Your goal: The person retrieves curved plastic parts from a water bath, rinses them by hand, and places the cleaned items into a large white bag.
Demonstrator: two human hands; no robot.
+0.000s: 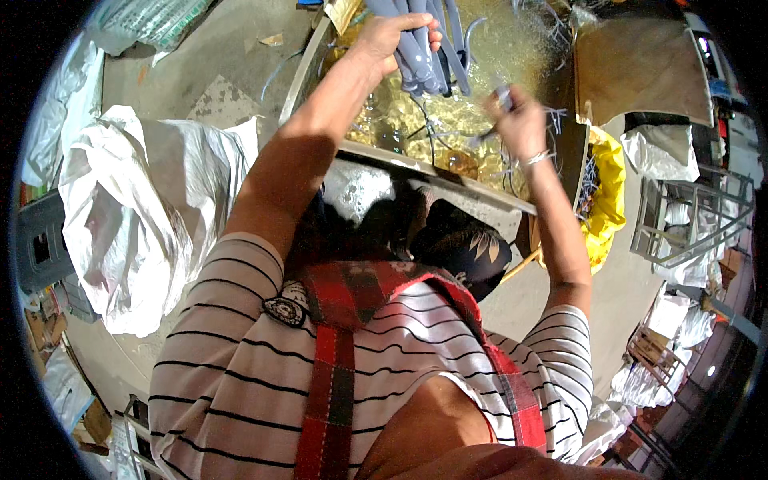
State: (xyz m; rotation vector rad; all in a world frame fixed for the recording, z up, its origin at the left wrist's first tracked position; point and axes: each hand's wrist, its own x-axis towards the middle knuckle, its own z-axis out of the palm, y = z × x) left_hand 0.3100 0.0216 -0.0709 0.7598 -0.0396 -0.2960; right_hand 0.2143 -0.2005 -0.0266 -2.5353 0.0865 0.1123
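Note:
My left hand (393, 39) grips a bundle of long grey-blue plastic strips (420, 66) above a metal-edged tank of water (435, 174). To its right, my right hand (517, 123) is blurred over the water, with a small pale object (504, 98) at its fingers; what that object is cannot be told. More grey strips (462, 45) hang just beside the bundle. Thin branching dark pieces (431, 127) lie in the water below, and similar grey offcuts (557, 117) lie by the tank's right side.
A yellow sack (609, 207) holding small grey scraps stands against the tank's right side. A large white woven sack (129, 222) stands at left, near a grey plastic crate (42, 240). A brown board (642, 72) lies at upper right, with a metal frame (693, 222) beyond it.

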